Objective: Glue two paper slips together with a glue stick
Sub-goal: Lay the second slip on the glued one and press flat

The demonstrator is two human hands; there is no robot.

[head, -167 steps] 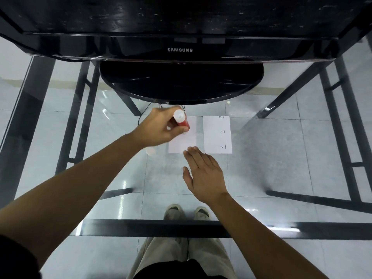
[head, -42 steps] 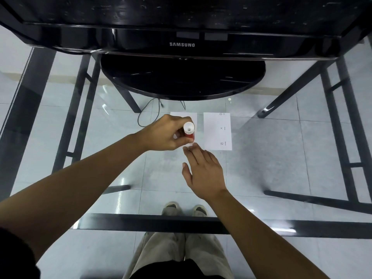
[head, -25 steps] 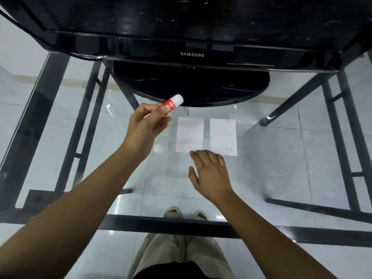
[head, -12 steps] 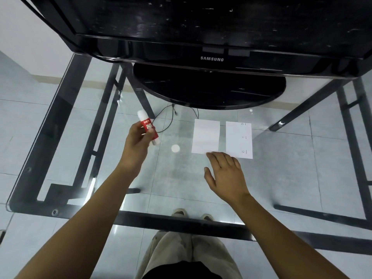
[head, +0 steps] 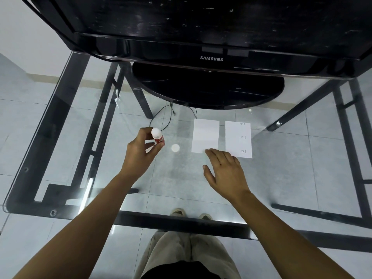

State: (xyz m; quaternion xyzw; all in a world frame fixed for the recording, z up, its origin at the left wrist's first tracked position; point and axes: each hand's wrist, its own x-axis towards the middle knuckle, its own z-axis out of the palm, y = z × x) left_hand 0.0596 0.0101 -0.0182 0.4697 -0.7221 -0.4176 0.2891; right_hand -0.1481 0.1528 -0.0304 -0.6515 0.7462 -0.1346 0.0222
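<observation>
Glue stick I pinch in left hand, left of blank slip; right hand spread flat, fingertips touching its near edge.

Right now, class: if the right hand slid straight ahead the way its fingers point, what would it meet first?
The right hand would first meet the blank white paper slip; its fingertips already seem to reach that slip's near edge, though contact is unclear.

even light, glass glare, wide-angle warp

Red-and-white glue stick (white slips)
</observation>
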